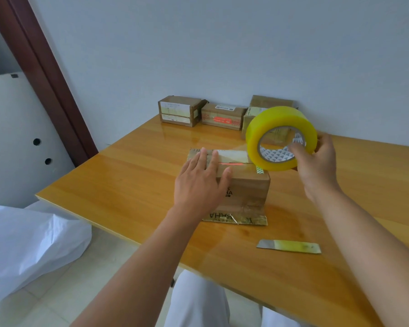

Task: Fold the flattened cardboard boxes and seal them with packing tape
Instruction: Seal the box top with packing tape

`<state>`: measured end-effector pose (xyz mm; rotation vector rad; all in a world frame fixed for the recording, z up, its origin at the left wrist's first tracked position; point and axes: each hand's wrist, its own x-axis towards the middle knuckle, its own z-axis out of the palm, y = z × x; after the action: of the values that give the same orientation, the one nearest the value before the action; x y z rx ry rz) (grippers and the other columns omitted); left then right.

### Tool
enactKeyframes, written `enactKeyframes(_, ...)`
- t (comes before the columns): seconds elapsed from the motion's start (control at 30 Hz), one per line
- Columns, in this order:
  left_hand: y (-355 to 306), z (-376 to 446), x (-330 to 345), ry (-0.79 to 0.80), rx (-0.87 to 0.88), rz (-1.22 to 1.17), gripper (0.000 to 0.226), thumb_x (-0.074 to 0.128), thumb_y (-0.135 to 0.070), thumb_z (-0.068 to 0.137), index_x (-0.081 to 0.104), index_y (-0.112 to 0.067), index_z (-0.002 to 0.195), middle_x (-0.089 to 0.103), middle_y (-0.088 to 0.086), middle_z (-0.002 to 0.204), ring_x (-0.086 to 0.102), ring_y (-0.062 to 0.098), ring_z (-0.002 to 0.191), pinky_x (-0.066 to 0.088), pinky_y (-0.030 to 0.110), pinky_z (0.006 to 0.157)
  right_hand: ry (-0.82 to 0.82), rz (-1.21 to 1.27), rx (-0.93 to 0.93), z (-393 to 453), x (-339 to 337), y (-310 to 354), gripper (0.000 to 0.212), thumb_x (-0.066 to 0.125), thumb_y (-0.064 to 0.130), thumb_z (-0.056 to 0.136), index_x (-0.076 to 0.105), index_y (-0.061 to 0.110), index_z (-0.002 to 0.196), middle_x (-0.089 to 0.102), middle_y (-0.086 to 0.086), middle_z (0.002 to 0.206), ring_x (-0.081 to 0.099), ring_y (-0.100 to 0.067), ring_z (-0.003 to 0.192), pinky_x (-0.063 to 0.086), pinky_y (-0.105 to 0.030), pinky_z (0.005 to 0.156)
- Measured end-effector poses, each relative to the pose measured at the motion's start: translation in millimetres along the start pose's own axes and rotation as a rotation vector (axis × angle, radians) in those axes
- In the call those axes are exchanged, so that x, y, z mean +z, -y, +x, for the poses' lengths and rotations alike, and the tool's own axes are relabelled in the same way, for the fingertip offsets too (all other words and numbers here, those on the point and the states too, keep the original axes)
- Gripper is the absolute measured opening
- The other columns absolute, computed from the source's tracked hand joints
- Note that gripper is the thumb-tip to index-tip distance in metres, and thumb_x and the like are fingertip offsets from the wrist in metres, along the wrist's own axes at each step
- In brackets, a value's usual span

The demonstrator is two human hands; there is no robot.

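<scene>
Single head-worn wide-angle view, looking forward and down across the wooden table [132, 185] toward its far edge at the wall [222, 43]; near edge close below, both forearms entering from bottom.

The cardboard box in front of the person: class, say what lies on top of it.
On the box lies the left hand, flat, fingers straight. The tape roll, held by the right hand, stands over its right end. The hand covers part of the top seam.
</scene>
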<state>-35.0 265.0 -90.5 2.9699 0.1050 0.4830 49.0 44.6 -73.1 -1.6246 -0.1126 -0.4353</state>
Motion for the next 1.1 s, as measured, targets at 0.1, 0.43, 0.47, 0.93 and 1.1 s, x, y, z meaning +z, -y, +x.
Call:
enactKeyframes(0.1,-1.6,-1.0,-2.5,0.014,0.008,0.005,0.065,0.007,-0.058,0.101,0.015,-0.029,0.158,0.014,0.009,0.165,0.009,0.020,0.153,0.004,0.035,0.122,0.096,0.099,0.126,-5.0,6.6,-6.8,0.036,0.076,0.020,0.084,0.059,0.026,0.114,0.068,-0.003,0.107,0.067,-0.020,0.098,0.056,-0.046,0.083)
enactKeyframes(0.43,-12.7,1.1,-2.4,0.018,0.055,0.003,0.061,0.012,-0.047,0.106,0.020,-0.015,0.157,0.021,0.001,0.164,0.014,0.017,0.151,0.009,0.034,0.121,0.119,0.152,0.135,-20.8,15.7,-18.7,0.046,0.073,0.030,0.081,0.062,0.023,0.125,0.071,0.003,0.113,0.066,-0.018,0.108,0.052,-0.052,0.098)
enactKeyframes(0.47,-12.5,0.1,-1.6,0.029,0.060,0.006,0.064,0.010,-0.050,0.105,0.016,-0.015,0.158,0.018,0.001,0.165,0.012,0.017,0.152,0.006,0.033,0.121,0.117,0.145,0.126,-21.4,15.8,-19.5,0.045,0.072,0.031,0.082,0.062,0.024,0.125,0.071,0.003,0.113,0.065,-0.017,0.108,0.051,-0.052,0.099)
enactKeyframes(0.93,-13.5,-9.1,-0.5,0.008,-0.043,0.128,0.073,-0.002,-0.068,0.097,0.023,-0.029,0.153,0.017,0.023,0.162,0.007,0.032,0.153,0.006,0.042,0.122,0.105,0.139,0.059,-25.4,16.9,-33.1,0.045,0.071,0.036,0.090,0.057,0.024,0.131,0.069,0.009,0.117,0.063,-0.006,0.109,0.050,-0.032,0.096)
enactKeyframes(1.1,-16.8,-6.9,-5.2,0.058,-0.042,0.136,0.084,-0.002,-0.064,0.094,0.028,-0.014,0.153,0.015,0.020,0.163,0.003,0.029,0.153,0.001,0.042,0.123,0.101,0.124,0.053,-25.2,18.8,-35.0,0.044,0.068,0.037,0.092,0.056,0.022,0.132,0.068,0.010,0.117,0.063,-0.003,0.108,0.048,-0.023,0.089)
